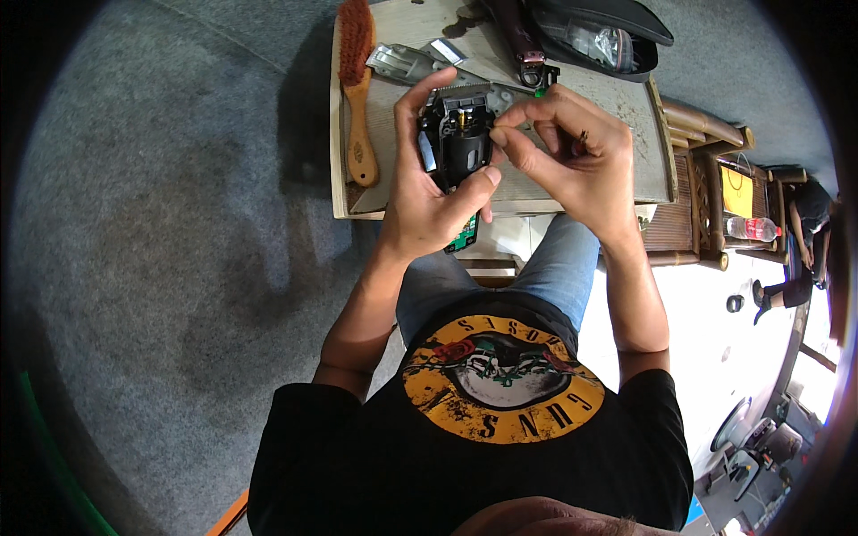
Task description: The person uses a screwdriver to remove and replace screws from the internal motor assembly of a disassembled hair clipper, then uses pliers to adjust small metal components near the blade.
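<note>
- The left hand (429,192) is wrapped around an opened black hair clipper (460,143), thumb across the lower body and index finger curled over the top; the clipper is held in the air above the near edge of the tabletop (626,107), not resting on it.
- The right hand (567,147) has thumb and forefinger pinched together at the upper right corner of the clipper's open housing, beside a small brass part; whether a screw or other small part sits between the fingertips cannot be told.
- Judgement: the step in hand is fine work inside the housing. Keep the left grip firm and still, with the open side facing up toward the eyes.
- Work over the tabletop rather than over the lap (a dropped small part would be hard to find on the grey carpet (179,268)).
- A green circuit board (463,239) protrudes below the left palm; avoid squeezing or bending it.
- A wooden brush (357,89) and a metal blade piece (402,62) lie on the tabletop, well apart from the hands; a black case (599,36) lies at the far edge.
</note>
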Motion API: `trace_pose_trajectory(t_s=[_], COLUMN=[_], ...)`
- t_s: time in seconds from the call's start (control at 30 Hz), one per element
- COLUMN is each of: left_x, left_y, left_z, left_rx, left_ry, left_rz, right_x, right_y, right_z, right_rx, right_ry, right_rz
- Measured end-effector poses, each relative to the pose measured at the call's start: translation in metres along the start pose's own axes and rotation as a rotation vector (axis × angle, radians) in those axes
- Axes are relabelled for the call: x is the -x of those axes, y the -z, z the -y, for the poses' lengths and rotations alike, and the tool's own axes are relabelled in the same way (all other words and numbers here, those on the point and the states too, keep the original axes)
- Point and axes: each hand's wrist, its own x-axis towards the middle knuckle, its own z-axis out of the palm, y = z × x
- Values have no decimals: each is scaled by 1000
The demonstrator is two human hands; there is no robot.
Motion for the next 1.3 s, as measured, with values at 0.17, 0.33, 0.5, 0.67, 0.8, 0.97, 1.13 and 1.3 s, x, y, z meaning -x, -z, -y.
trace_pose_trajectory(t_s=[0.17, 0.33, 0.5, 0.67, 0.8, 0.97, 1.13, 1.3], left_x=[0, 0, 0, 0, -1, -2, -1, -1], left_y=[4, 5, 3, -4, -4, 6, 7, 8], left_z=[-1, -2, 0, -5, -6, -3, -4, -4], left_rx=[73, 65, 29, 5, 59, 117, 165, 134], left_ry=[35, 43, 13, 4, 29, 57, 93, 76], left_rz=[25, 47, 38, -51, -59, 42, 41, 57], right_x=[-1, -1, -1, 0, 1, 1, 1, 0], right_y=[-2, -4, -4, -5, -7, -10, -14, -16], right_z=[0, -6, -3, -2, -4, -4, -6, -5], right_rx=[-58, -131, -208, -301, -333, -355, -409, -497], right_ry=[-137, -158, -188, -250, -261, -271, -242, -238], right_rz=[24, 37, 67, 98, 85, 81, 82, 79])
